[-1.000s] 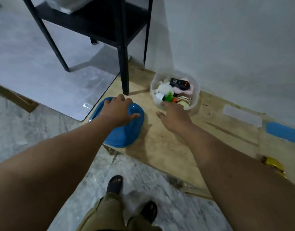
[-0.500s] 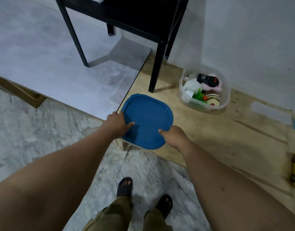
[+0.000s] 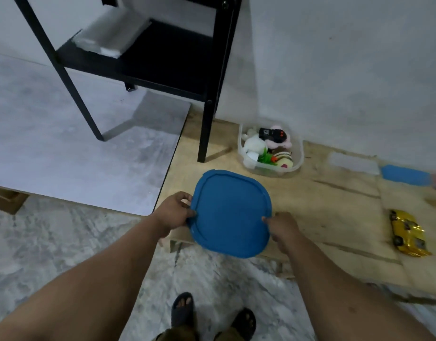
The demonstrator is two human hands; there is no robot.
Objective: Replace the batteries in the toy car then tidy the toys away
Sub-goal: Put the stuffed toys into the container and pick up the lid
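While gripped at 9 and 3 o'clock by left hand (image 3: 172, 212) and right hand (image 3: 284, 228), blue lid (image 3: 230, 212) seems light, thin, slightly flexible; best held by rim.

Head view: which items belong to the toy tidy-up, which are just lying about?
Job:
blue lid, held by left hand and right hand
clear toy tub
yellow toy car

Lying about:
black shelf unit
white packet on its shelf
blue strip

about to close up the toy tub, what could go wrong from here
The yellow toy car lies on the wooden board, outside the clear plastic tub; lidding now may leave it out. The black remote and plush toys sit high, so the blue square lid, gripped by both hands, may not seat.
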